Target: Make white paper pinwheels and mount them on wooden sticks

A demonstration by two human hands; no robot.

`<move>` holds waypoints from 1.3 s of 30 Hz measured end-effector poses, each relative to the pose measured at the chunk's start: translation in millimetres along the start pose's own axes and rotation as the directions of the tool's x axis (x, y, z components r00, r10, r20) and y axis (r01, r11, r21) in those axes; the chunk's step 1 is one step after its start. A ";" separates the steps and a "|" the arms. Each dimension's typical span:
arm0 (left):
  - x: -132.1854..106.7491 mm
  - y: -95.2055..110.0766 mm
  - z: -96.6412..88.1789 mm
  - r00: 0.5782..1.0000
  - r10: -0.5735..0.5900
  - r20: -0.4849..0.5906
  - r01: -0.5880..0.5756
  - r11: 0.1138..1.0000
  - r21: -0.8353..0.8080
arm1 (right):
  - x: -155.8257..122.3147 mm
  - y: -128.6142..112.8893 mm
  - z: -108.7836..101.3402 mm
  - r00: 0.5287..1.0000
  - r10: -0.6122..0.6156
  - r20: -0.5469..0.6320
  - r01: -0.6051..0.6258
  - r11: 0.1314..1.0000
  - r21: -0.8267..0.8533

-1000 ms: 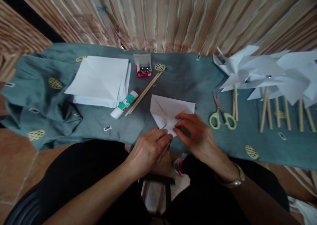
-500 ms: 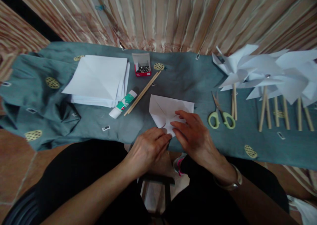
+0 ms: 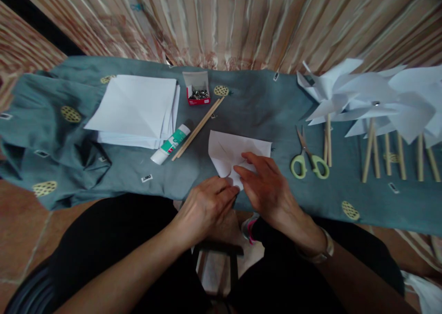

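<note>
A white sheet of paper point(image 3: 248, 147), with a curled left side and crease or cut lines, lies near the table's front edge. My left hand point(image 3: 209, 201) is closed on its near corner, thumb and fingers pinching the paper. Over the sheet's right part is my right hand point(image 3: 264, 185), fingers apart and partly bent, the tips on or just above the paper. Part of the near side is hidden by both hands. Left of the sheet lie two wooden sticks point(image 3: 198, 129) and a glue stick point(image 3: 170, 144). Green-handled scissors point(image 3: 305, 155) rest to its right.
A stack of white paper point(image 3: 138, 104) sits on the left of the cloth-covered table point(image 3: 255, 104). An open red box point(image 3: 198, 100) of small metal pieces stands at the back. Several paper pinwheels point(image 3: 328, 90) on sticks lie at the right. A curtain point(image 3: 221, 24) hangs behind.
My right hand has shifted slightly left over the paper, its fingers a little closer to the middle. My left hand keeps its pinch on the near corner.
</note>
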State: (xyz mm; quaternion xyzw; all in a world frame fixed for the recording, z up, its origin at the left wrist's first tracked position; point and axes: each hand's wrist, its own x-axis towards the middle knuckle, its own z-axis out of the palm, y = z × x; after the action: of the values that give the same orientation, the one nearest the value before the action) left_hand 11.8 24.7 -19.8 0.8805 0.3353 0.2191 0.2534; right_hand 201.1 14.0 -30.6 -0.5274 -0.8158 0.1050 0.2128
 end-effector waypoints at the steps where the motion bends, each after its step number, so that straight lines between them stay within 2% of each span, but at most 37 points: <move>1: 0.0 0.0 -0.1 1.000 0.001 0.001 -0.001 1.000 -0.001 | 0.0 -0.2 0.7 1.000 0.009 0.005 -0.009 1.000 0.006; 6: 1.0 1.2 -1.0 1.000 -0.007 0.010 0.007 1.000 -0.002 | -0.1 -3.6 6.6 0.999 0.045 -0.018 -0.044 0.998 0.053; 10: 2.6 1.8 -1.7 1.000 -0.007 0.012 0.007 1.000 0.019 | 1.4 -10.3 12.8 0.999 -0.006 -0.034 0.005 1.000 -0.026; 12: 3.0 1.7 -1.2 0.999 -0.015 0.034 0.014 0.999 0.032 | 2.3 -11.9 12.3 1.000 -0.011 -0.017 0.011 0.999 -0.049; 14: 2.8 1.3 -0.1 0.999 -0.024 0.042 0.023 0.999 0.034 | 3.2 -9.0 7.1 1.000 0.005 -0.015 -0.004 1.000 0.007; 18: 1.0 -1.2 3.1 1.000 -0.018 0.008 0.017 0.999 0.049 | 9.7 14.0 -10.5 0.990 0.087 -0.108 -0.063 0.977 0.205; 22: -0.8 -4.8 4.3 1.000 -0.004 -0.001 0.004 0.997 0.071 | 28.3 45.3 -14.9 0.968 0.155 -0.195 -0.137 0.985 0.106; 26: -1.9 -5.3 0.7 1.000 0.005 -0.012 -0.004 0.997 0.077 | 44.5 60.1 -13.5 0.977 0.152 -0.148 -0.146 0.988 0.050; 28: -2.5 -6.4 -3.6 1.000 0.005 -0.020 -0.003 0.996 0.093 | 44.7 60.9 -18.7 0.971 0.208 -0.115 -0.200 0.977 0.080; 33: -0.8 -24.0 -20.1 0.997 0.033 -0.075 -0.020 0.985 0.171 | 22.3 57.6 -38.8 0.913 0.404 0.065 -0.406 0.875 0.265; 36: 3.2 -35.2 -28.8 0.991 0.042 -0.126 -0.010 0.969 0.247 | 5.0 50.9 -43.9 0.886 0.441 0.147 -0.464 0.829 0.310; 39: 5.1 -30.2 -29.0 0.978 0.061 -0.198 -0.009 0.967 0.254 | -6.6 40.5 -44.0 0.884 0.440 0.157 -0.467 0.838 0.282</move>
State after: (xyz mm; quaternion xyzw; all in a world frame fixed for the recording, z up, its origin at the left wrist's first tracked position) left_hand -15.3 56.4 -14.1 0.8842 0.3690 0.2686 0.0999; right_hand 256.6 22.8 -9.1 -0.6601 -0.6492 0.3021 0.2271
